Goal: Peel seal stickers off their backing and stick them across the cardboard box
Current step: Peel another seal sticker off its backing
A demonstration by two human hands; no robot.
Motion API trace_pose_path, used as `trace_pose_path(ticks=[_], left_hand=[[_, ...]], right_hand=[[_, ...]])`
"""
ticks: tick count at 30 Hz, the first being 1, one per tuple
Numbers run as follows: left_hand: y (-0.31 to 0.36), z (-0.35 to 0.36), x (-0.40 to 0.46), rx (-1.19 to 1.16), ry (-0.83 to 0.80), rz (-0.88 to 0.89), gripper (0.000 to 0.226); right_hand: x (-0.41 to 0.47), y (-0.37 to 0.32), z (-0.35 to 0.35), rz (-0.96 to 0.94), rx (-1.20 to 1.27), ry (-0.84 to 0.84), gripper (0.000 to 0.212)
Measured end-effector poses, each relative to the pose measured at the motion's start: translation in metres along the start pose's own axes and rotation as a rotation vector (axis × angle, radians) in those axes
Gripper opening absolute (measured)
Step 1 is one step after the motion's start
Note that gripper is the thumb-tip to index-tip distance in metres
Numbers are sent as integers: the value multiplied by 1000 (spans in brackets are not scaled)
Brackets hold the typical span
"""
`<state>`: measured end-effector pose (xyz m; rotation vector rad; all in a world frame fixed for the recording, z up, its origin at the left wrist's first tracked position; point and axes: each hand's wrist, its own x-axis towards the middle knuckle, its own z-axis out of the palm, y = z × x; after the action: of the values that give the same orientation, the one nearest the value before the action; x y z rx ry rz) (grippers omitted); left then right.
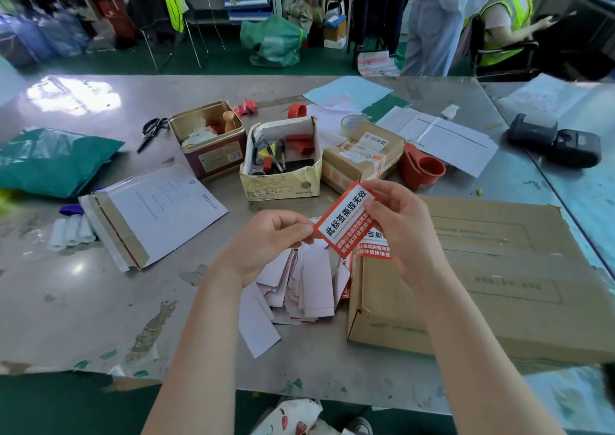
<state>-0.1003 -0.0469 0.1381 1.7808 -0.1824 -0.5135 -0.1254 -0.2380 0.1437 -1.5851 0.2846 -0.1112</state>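
- A red seal sticker (346, 220) is being held tilted above the table (100, 301), pinched at its near-left corner by the left hand (266, 238) and at its right edge by the right hand (396, 225).
- The cardboard box (482, 288) is lying flat just right of the hands, another sticker (374, 246) already on its left edge.
- White backing strips (299, 288) are being left piled beneath the hands.
- An open tool box (283, 181) is sitting just beyond.

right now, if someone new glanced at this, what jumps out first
The red seal sticker held up at centre, pinched by the left hand and the right hand. Under it lies a heap of white backing strips on the table, with the flat cardboard box to its right, one sticker already on its corner.
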Motion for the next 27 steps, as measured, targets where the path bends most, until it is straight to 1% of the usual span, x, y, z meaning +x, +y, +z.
trace_pose_path(ticks=[2,4,6,9,12,17,27], left_hand=[[1,2,0,-19,23,20,20],[1,4,2,-79,79,39,20],[3,8,5,-108,143,61,18],[5,13,7,-101,189,111,17],[7,14,9,-74,201,140,18],[7,16,9,-26,217,188,19],[7,15,13,164,271,262,16]], right_hand=[[1,1,1,-39,-119,9,24],[3,2,2,-128,-361,14,31],[2,-1,3,-214,-527,-40,35],[-4,-5,8,-309,-546,-167,32],[-7,-3,11,-390,-544,-219,26],[-4,1,15,-438,-552,-185,22],[0,5,19,-513,-598,-96,20]])
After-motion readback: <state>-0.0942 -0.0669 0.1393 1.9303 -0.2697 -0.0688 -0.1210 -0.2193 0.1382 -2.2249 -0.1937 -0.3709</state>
